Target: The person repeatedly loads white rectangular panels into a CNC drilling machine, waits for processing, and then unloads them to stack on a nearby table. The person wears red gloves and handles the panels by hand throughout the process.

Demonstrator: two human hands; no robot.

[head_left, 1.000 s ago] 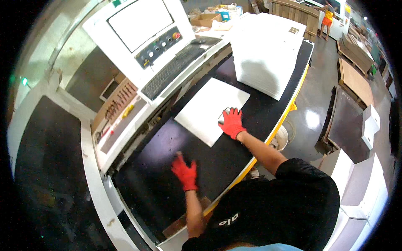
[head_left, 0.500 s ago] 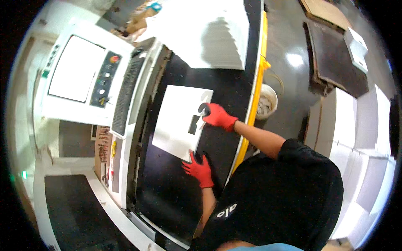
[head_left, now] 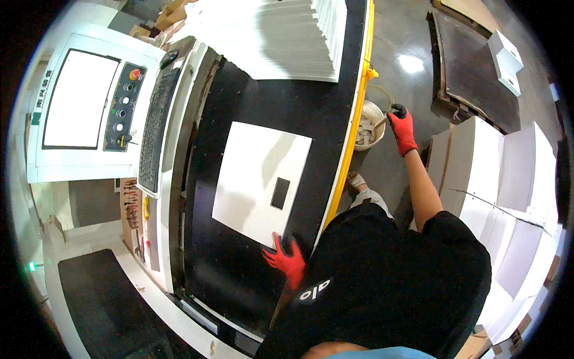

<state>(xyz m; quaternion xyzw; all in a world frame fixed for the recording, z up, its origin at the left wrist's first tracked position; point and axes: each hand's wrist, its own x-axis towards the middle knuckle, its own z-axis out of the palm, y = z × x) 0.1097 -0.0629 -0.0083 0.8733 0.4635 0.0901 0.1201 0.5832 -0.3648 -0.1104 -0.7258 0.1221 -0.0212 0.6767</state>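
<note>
A white panel (head_left: 251, 173) with a rectangular cutout (head_left: 280, 193) lies flat on the black table (head_left: 239, 269). At its near corner is my left hand (head_left: 287, 261) in a red glove, fingers spread, fingertips at the panel's edge. My right hand (head_left: 402, 128), also red-gloved with dark fingertips, is out past the table's yellow edge, beside a white bucket (head_left: 378, 139) on the floor. Its fingers are closed on a small flat piece (head_left: 381, 122), seen nearly edge-on over the bucket's rim. Several pale offcuts (head_left: 365, 130) are in the bucket.
A tall stack of white panels (head_left: 299, 45) stands at the table's far end. To the left are a control console (head_left: 89, 107) with a screen and buttons, and a keyboard (head_left: 160, 128). White stacks (head_left: 472, 155) and a dark pallet (head_left: 472, 72) stand on the right.
My right hand has moved from the panel's cutout rightward, off the table to the bucket, with a small piece. My left hand stays at the panel's near corner.
</note>
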